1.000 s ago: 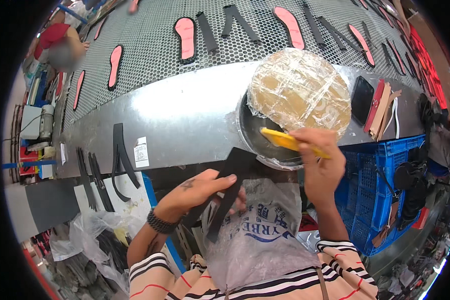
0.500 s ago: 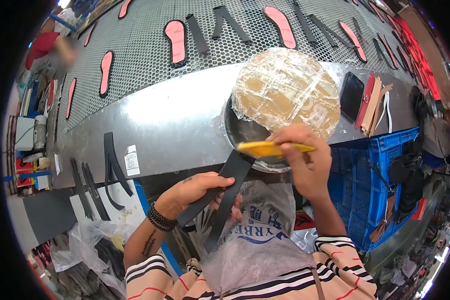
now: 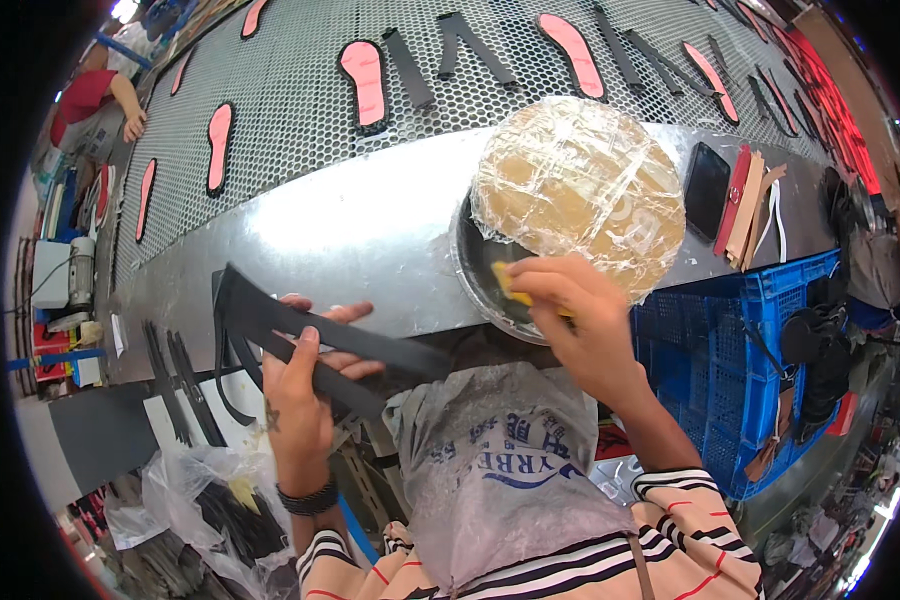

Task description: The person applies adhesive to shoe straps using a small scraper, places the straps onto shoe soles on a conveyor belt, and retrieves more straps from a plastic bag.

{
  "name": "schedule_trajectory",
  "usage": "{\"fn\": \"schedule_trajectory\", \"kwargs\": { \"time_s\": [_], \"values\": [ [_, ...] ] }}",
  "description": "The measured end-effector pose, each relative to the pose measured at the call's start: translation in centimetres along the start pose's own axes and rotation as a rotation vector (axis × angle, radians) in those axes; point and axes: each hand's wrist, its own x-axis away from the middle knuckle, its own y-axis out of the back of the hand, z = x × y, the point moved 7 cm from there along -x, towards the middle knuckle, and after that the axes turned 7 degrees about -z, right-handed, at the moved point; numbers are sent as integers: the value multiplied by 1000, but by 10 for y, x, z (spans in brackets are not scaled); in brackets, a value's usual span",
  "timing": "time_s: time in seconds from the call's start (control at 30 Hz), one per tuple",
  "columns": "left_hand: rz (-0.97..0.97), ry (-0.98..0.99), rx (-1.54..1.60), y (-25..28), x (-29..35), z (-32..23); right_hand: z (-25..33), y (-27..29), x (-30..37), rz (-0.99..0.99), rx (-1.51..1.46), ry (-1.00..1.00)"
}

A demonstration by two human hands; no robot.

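Note:
My left hand (image 3: pixel 302 395) grips a black strap piece (image 3: pixel 370 347) with two strips, holding it in front of the bench edge; the fingers spread beneath it and the thumb lies on top. My right hand (image 3: pixel 585 315) pinches a yellow brush (image 3: pixel 503 281) over the opening of a round metal pot (image 3: pixel 467 268). The brush's working end is hard to make out. A tape-wrapped brown disc (image 3: pixel 580 185) covers much of the pot. Another black forked strap (image 3: pixel 232 365) hangs at the bench edge beside my left hand.
Across the bench runs a perforated conveyor (image 3: pixel 280 110) bearing pink insoles (image 3: pixel 363 85) and black straps (image 3: pixel 470 45). A phone (image 3: pixel 708 190) and leather strips (image 3: pixel 748 215) lie right of the pot. Blue crates (image 3: pixel 710 370) stand at right. Another person's arm (image 3: pixel 125 100) reaches in at far left.
My left hand has moved left with the strap and turned it. My right hand has drawn the brush off the strap's end and tipped it toward the pot's opening. The conveyor's load has shifted slightly right.

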Motion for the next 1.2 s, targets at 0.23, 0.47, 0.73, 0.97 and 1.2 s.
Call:
{"fn": "schedule_trajectory", "kwargs": {
  "time_s": [0.23, 0.47, 0.73, 0.97, 1.2],
  "values": [
    [-312, -285, 118, -19, 1, 16, 30, 10, 4, -165, -154, -155],
    [-335, -212, 194, -25, -3, 36, 21, 13, 14, -179, -57, -43],
    [-429, -371, 493, -33, -33, 21, -1, 13, 5, -153, -182, -219],
    [-370, -453, 571, -69, -66, 37, 15, 19, 7, -244, -288, -94],
    [-350, -453, 627, -77, -73, 45, 2, 0, -11, -146, -215, -56]
  ]
}}
